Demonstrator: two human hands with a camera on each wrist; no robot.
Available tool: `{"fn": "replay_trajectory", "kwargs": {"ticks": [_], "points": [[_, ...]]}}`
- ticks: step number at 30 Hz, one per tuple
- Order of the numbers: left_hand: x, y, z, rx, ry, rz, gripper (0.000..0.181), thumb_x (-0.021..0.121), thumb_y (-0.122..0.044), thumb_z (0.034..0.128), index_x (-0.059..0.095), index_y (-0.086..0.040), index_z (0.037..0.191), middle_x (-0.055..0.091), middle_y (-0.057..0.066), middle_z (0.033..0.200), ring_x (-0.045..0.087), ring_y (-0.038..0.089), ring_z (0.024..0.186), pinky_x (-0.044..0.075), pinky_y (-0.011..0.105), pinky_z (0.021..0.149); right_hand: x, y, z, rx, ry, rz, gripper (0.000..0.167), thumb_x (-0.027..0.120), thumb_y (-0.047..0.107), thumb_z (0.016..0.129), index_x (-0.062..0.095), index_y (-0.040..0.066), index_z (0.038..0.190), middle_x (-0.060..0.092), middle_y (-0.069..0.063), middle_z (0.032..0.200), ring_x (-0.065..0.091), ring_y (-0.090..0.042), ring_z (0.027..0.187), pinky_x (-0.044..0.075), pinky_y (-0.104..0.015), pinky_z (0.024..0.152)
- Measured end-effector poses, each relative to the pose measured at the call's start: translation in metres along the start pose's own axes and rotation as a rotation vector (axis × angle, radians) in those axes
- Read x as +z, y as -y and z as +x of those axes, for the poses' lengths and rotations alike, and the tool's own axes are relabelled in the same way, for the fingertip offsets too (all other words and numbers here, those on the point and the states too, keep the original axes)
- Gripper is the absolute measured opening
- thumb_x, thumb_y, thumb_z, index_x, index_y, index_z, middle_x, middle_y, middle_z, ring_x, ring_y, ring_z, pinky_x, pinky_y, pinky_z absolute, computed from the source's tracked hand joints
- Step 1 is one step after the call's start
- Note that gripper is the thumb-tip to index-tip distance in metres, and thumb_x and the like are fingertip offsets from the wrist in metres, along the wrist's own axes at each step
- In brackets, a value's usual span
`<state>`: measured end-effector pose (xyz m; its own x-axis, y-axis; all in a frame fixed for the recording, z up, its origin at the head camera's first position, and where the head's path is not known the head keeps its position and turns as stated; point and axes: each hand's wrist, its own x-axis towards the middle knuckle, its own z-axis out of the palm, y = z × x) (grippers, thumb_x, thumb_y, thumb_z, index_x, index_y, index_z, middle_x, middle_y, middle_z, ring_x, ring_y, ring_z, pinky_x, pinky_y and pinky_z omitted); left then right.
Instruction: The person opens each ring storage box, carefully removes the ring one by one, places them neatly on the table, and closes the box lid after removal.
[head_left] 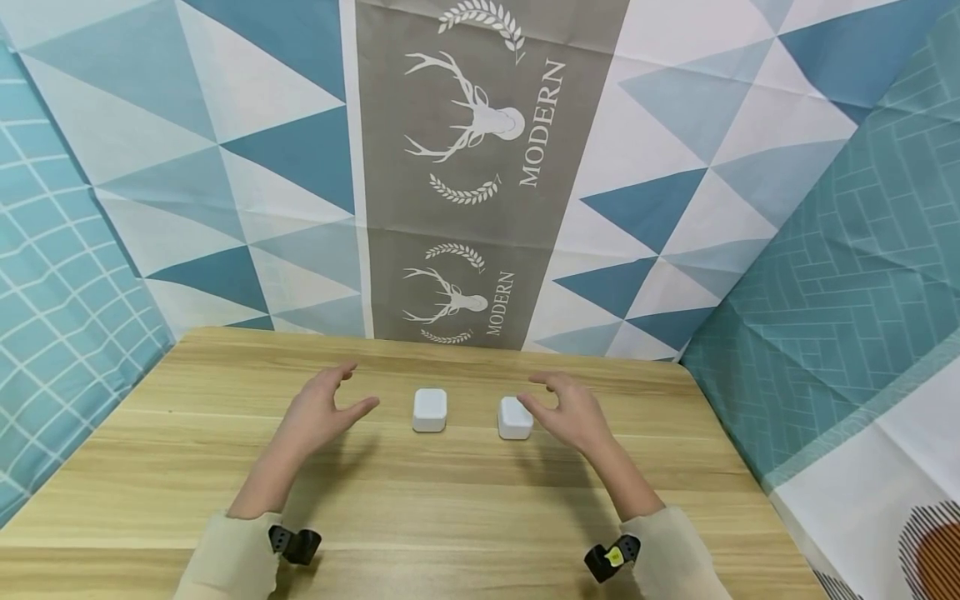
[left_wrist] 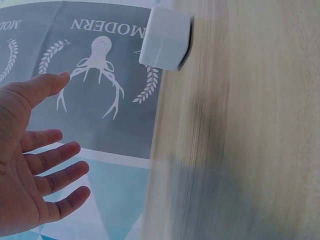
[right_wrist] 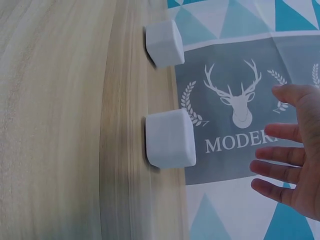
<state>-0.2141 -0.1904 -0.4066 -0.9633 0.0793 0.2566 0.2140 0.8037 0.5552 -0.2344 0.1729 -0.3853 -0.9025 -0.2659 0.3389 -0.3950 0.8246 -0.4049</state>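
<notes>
Two white rounded blocks stand apart on the wooden table. The left block is to the right of the left hand, which hovers with thumb and fingers spread and holds nothing. Close by the right block, the right hand is held in the air, its thumb tip overlapping the block's edge in the head view; nothing is in its grasp. In the left wrist view one white block shows beyond the spread left hand. Both blocks, one lower and one upper, appear beside the right hand.
The wooden table ends at a hanging cloth with triangles and deer heads. Tiled-pattern cloths hang at the left and right. Each wrist wears a small black camera.
</notes>
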Motion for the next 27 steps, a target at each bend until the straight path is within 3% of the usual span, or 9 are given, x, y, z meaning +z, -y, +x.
{"fn": "replay_trajectory", "kwargs": {"ticks": [27], "points": [[0.005,-0.003,-0.004,0.001,0.014,-0.032,0.075,0.064,-0.045,0.0851,0.040,0.003,0.138,0.052,0.026,0.128,0.047,0.044,0.118,0.040,0.057,0.094,0.013,0.012,0.002,-0.004,0.010,0.027,0.045,0.062,0.044,0.085,0.066,0.011,0.115,0.065,-0.007,0.120,0.058,-0.027,0.116,0.047,-0.047,0.093]]}}
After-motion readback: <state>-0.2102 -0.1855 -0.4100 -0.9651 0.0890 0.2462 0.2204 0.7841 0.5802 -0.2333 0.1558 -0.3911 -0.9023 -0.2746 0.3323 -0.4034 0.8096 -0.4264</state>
